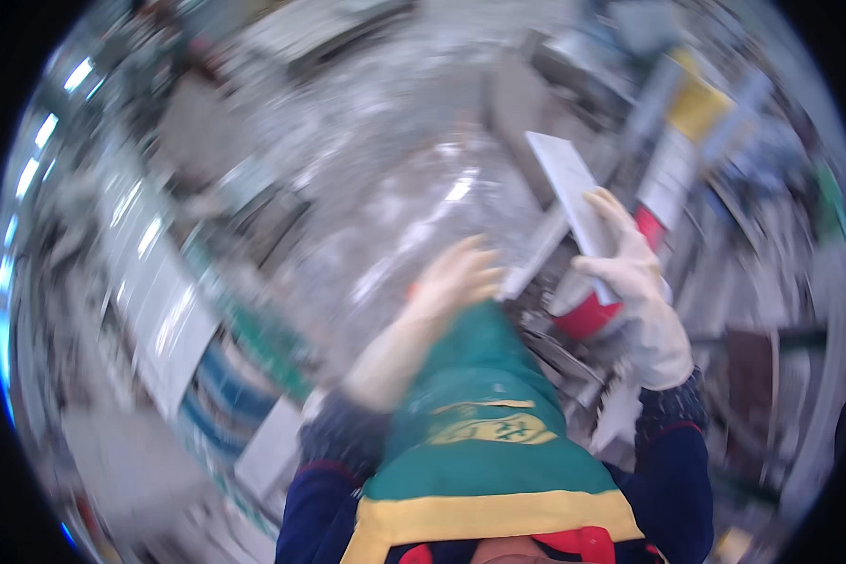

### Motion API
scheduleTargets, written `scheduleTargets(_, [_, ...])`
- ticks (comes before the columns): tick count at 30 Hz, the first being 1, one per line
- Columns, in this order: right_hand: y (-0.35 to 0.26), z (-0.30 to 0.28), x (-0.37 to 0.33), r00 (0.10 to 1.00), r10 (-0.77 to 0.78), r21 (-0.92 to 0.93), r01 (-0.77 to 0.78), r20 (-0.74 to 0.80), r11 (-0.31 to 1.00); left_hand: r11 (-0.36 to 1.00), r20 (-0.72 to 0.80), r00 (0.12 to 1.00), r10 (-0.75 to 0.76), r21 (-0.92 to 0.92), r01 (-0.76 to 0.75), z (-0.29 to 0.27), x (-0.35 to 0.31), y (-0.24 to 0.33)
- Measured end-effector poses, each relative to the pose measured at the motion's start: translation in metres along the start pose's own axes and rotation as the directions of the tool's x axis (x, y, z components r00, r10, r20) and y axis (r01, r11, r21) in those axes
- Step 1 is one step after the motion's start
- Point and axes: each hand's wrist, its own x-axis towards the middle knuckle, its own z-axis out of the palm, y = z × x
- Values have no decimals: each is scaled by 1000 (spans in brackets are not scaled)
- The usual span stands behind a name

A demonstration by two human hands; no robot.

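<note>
Panel (564,179), white, flat and narrow, lies in the right grip (634,277), a cream-gloved hand. We see this grip clamped on the panel along its right long edge, with the thumb toward the near end and the fingers further out; blur keeps us from telling exactly how the fingertips wrap. The key relation, as we judge it, is the panel's long axis: from the right grip it runs outward, away from the wearer and slanting to the left, so that most of its length projects beyond the fingers and the far end hangs free. The right grip is plainly the nearer, being in contact; the left grip (451,282), also gloved, stands to the left of the panel's near end and apart from it. We note its fingers apart, with nothing visible in them, above the far tip of the green apron (498,404).

Just below the right grip we find a red-and-white piece (587,318); whether it touches the glove we cannot tell. Beyond the same grip, outward and to the right, lies a yellow piece (700,108) among pale scraps. Well to the left of the left grip we mark a long, pale sheet (150,273), with a blue bundle (224,395) at its near end. Outward of both grips extends a grey floor (376,150), heavily blurred.
</note>
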Motion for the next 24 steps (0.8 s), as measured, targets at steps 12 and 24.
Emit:
scheduleTargets(12, [-165,197,119,134,-821,-1,987,555,161,665,-755,332,566,179,-725,-78,-67,87])
scheduleTargets(24, [77,81,170,861,-471,-172,502,192,848,537,-929,-311,198,369,-759,-273,-303,35])
